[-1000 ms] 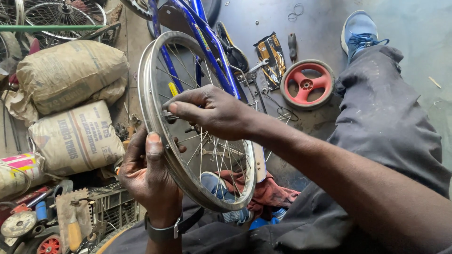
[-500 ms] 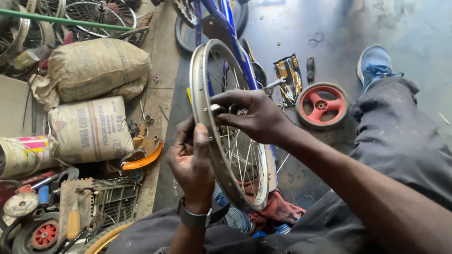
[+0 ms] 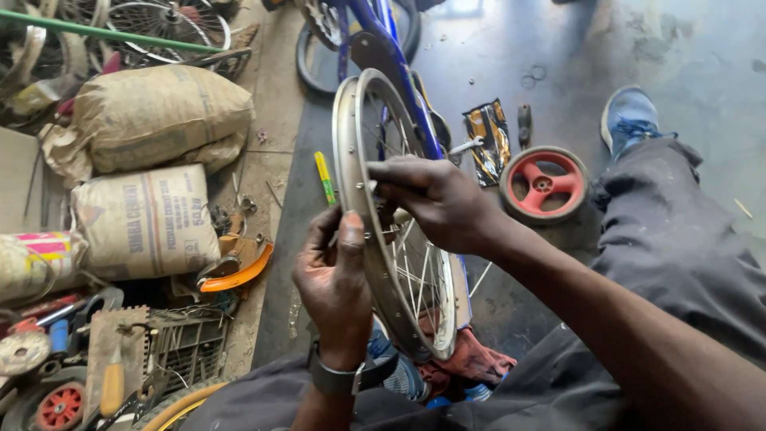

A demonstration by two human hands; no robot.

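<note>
A bare silver bicycle wheel rim (image 3: 351,140) with thin spokes stands upright and edge-on between my knees. My left hand (image 3: 335,279) grips the rim from the near side, thumb pressed up along its outer wall. My right hand (image 3: 435,199) reaches across the spokes and pinches something small at the rim's inner edge; what it pinches is hidden by the fingers. A blue bicycle frame (image 3: 383,56) lies behind the rim.
A small red wheel (image 3: 544,183) and a black and yellow packet (image 3: 487,140) lie on the dark floor, right of the rim. Stuffed sacks (image 3: 152,120), an orange part (image 3: 239,271), a crate and tools crowd the left. A red rag (image 3: 471,363) lies below the rim.
The rim has turned more edge-on and sits further right in view. Both hands have stayed on it, my left thumb now higher along the rim wall.
</note>
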